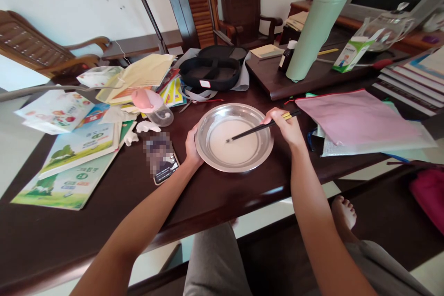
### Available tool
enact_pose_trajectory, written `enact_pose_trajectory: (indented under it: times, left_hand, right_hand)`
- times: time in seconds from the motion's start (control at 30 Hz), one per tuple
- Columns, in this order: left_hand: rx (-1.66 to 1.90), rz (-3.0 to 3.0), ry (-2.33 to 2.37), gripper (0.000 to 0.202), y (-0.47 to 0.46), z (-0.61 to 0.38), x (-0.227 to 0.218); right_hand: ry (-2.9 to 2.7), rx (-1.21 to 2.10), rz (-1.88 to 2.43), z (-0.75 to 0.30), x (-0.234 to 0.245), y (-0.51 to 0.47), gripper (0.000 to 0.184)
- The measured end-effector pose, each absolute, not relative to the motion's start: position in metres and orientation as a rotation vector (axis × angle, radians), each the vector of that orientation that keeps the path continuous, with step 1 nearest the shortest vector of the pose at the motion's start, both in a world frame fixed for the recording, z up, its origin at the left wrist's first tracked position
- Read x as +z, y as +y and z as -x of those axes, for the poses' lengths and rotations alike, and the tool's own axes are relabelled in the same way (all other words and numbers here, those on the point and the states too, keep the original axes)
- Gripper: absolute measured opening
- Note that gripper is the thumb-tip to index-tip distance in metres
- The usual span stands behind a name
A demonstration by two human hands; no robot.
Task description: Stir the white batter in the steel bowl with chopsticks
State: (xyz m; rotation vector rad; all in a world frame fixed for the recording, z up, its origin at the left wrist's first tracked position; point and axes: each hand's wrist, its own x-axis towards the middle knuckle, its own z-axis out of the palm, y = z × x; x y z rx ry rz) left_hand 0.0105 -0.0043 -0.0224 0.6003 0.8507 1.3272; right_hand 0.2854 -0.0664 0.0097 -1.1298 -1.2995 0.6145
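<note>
A round metal basin (204,150) stands on the dark table, with a pale, milky liquid (239,148) in its bottom. My left hand (193,145) grips the basin's left rim, its fingers mostly hidden by the wall. Dark chopsticks (253,130) with gold-coloured ends are held in my right hand (282,122) above the basin's right rim. Their tips slant down to the left and reach the liquid near its middle. Left of the basin lies a phone (162,159) with a lit screen, close to my left forearm.
Workbooks (76,148), a pink-lidded cup (152,106) and tissues lie left. Behind the basin sits a black case (210,71). A green thermos (315,32) stands on a raised board at the back right. A pink zip pouch (360,113) lies right, near stacked books (409,85).
</note>
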Motion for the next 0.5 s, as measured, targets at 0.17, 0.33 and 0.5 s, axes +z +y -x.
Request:
enact_pose_trajectory:
  times: [0.17,0.33,0.5]
  left_hand:
    - [1.328,-0.601,0.863,0.017,-0.0040,-0.0103,-0.0233]
    - [1.323,-0.613,0.859,0.017,-0.0038,-0.0096,-0.0230]
    - [1.308,-0.624,0.846,0.020,-0.0042,-0.0094,-0.0232]
  right_hand:
    - [-1.125,0.531,1.096,-0.2868,0.0105,-0.0673,0.054]
    - [-1.278,0.650,1.139,-0.2846,0.0110,-0.0667,0.051]
    - [-1.130,0.558,1.161,-0.2877,0.0100,-0.0660,0.052]
